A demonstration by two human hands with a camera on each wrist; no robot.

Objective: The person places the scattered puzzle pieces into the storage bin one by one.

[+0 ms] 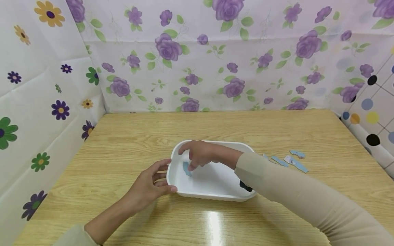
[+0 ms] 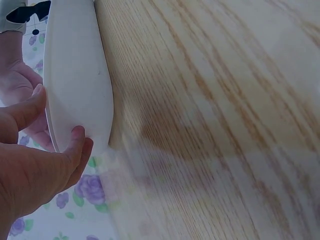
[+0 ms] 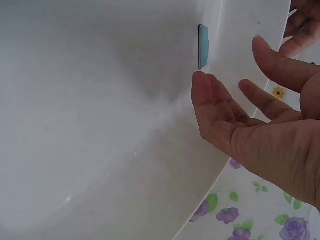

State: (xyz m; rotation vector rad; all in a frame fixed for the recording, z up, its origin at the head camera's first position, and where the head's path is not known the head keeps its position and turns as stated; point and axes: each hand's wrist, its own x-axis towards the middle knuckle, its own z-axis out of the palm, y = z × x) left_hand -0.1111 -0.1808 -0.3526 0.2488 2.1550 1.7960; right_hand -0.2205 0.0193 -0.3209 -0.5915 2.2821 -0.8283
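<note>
The white tub (image 1: 212,197) takes up most room, the left hand (image 1: 149,184) pinching its rim; the right hand (image 1: 201,153) has fingers spread, loosely bent, gripping nothing. A careless nudge could send the blue piece (image 1: 186,169) skidding (thin thing, that). It lies inside, at the tub's left end, possibly touching a fingertip, long axis near-to-far, far end pointing slightly left.

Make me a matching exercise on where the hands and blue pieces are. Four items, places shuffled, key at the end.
Column one
1. left hand
2. right hand
3. single blue piece
4. group of blue pieces

Column two
A. on the wood-grain tabletop, right of the white tub
B. extended into the tub from above
C. holding the tub's left end
D. inside the tub, near its left end

Pairs: 1-C, 2-B, 3-D, 4-A
</note>
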